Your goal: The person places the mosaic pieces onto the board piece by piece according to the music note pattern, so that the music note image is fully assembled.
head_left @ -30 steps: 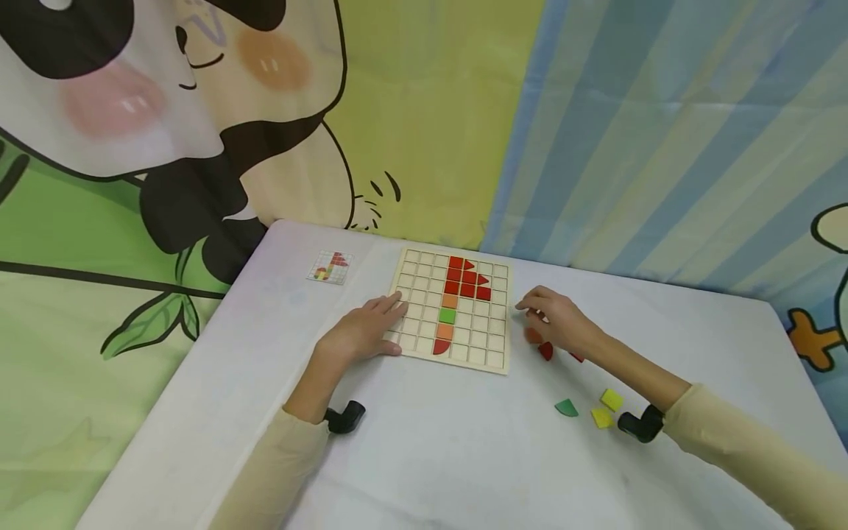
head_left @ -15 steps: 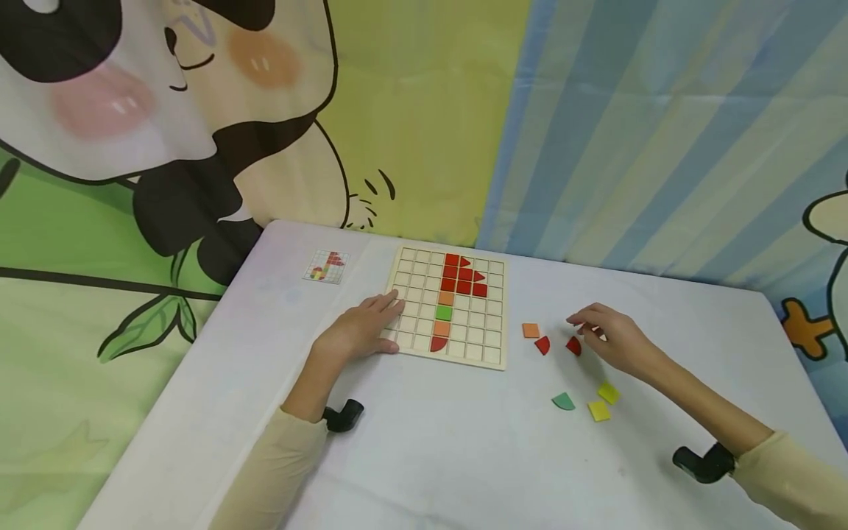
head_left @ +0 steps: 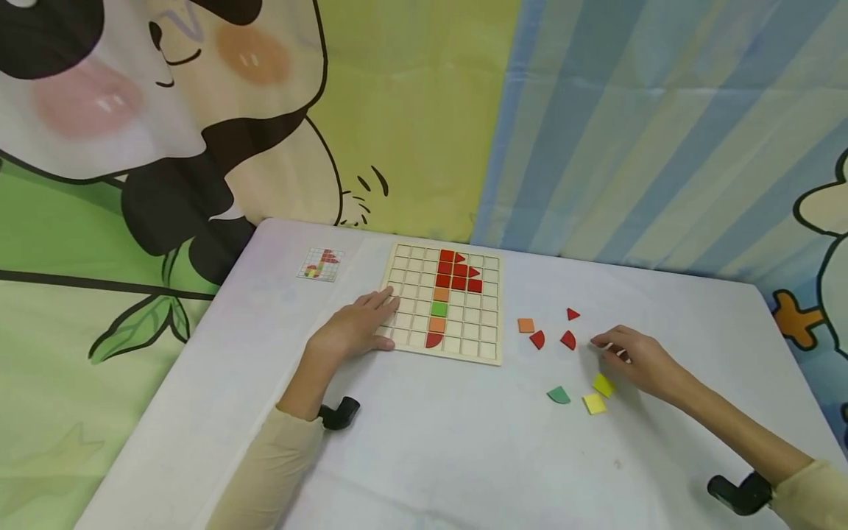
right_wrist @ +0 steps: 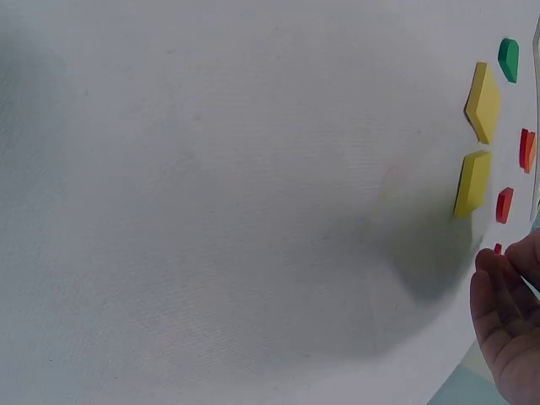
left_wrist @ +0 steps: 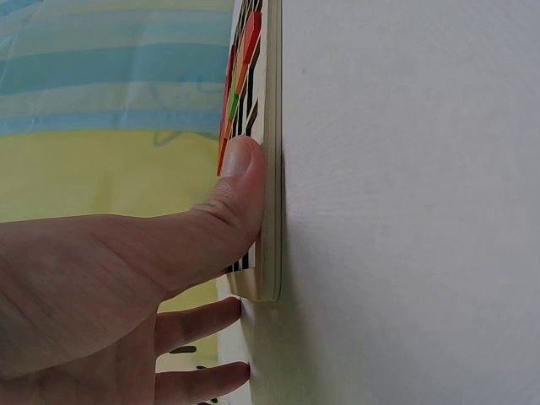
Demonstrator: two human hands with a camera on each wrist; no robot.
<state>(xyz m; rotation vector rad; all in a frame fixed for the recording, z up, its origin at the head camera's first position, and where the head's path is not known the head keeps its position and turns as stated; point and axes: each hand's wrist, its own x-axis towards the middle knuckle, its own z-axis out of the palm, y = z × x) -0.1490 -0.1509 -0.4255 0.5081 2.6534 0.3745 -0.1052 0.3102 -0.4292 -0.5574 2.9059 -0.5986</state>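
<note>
My left hand (head_left: 351,327) rests on the left edge of a wooden grid board (head_left: 464,346), fingers spread; the left wrist view shows its thumb (left_wrist: 240,164) lying over the rim. Red, orange and green tiles form a flag-like shape on the grid. To the right of the board, my right hand (head_left: 639,361) hovers with loosely bent fingers and nothing visible in them. Nearest to it are a red quarter-circle tile (head_left: 568,339), a small red triangle tile (head_left: 573,314) and a yellow tile (head_left: 603,385).
Another yellow tile (head_left: 594,404), a green quarter-circle tile (head_left: 559,395), an orange square tile (head_left: 525,325) and a second red quarter-circle (head_left: 537,339) lie on the white table. A small pattern card (head_left: 321,265) lies left of the board. A printed curtain (head_left: 411,147) hangs behind.
My right hand has drawn away from the board, rightward and toward the near side, uncovering the orange square and red tiles. My left hand has stayed on the board's edge.
</note>
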